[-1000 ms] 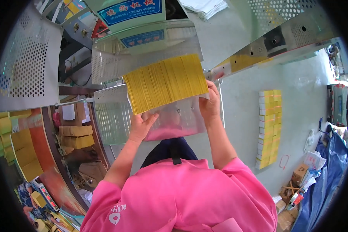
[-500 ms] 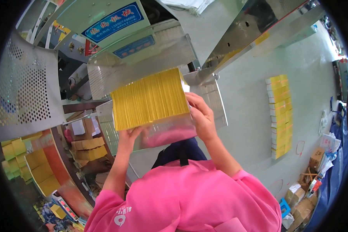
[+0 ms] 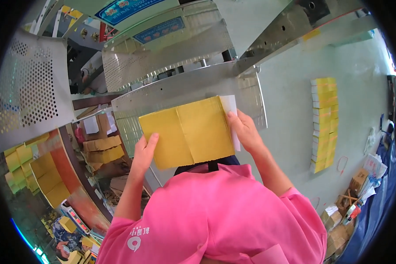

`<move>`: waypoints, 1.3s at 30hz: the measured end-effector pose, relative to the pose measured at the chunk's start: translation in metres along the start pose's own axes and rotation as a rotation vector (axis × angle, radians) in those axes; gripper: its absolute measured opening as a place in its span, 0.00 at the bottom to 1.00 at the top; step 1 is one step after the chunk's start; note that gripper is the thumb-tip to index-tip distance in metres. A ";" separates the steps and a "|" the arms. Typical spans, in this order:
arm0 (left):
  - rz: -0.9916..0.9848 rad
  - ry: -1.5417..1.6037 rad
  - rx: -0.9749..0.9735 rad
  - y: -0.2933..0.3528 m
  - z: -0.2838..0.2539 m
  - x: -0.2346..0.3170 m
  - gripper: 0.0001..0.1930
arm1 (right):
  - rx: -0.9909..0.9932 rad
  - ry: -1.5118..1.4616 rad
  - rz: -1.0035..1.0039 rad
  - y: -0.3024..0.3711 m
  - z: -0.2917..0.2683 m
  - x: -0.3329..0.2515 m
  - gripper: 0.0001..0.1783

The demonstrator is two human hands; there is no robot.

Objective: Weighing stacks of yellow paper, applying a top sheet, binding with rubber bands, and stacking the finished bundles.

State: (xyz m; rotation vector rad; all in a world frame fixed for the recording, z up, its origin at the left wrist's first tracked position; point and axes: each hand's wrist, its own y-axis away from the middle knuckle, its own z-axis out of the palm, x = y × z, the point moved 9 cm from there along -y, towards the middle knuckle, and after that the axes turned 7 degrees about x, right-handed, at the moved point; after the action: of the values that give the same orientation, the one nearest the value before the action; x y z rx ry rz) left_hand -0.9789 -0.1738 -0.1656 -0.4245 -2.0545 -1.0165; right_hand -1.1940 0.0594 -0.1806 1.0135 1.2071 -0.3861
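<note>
Left hand (image 3: 143,155) and right hand (image 3: 247,133) have their grip clamped on both ends of the yellow paper stack (image 3: 185,132). It's probably heavy and bendy: squeeze there.

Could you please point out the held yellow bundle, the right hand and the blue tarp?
Yellow bundle (image 3: 191,132): head view, middle of its yellow face.
Right hand (image 3: 247,132): head view, middle of the hand.
Blue tarp (image 3: 375,211): head view, middle of its folds.

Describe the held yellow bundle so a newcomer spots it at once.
Find the pink shirt at bottom centre. Just above it, between left hand and right hand, is the yellow bundle. Unlike the row of bundles on the floor, it is hand-held, its face creased.
</note>
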 end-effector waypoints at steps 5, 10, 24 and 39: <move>-0.017 0.017 0.028 0.003 -0.001 -0.004 0.25 | 0.167 0.104 -0.004 0.010 -0.011 -0.004 0.20; -0.049 0.071 0.015 0.005 0.002 0.000 0.25 | 0.094 0.578 -0.156 0.005 -0.013 -0.032 0.15; -0.014 -0.014 0.028 0.005 -0.004 0.000 0.28 | 0.117 0.549 -0.200 -0.006 -0.001 -0.031 0.16; -0.205 0.190 -0.097 0.005 -0.008 -0.024 0.31 | 0.060 0.342 -0.167 0.000 0.001 -0.023 0.25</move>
State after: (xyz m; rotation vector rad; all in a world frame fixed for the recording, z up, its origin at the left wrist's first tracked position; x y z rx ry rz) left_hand -0.9562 -0.1759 -0.1783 -0.1603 -1.9114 -1.2334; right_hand -1.2018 0.0524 -0.1598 1.0613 1.6031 -0.3909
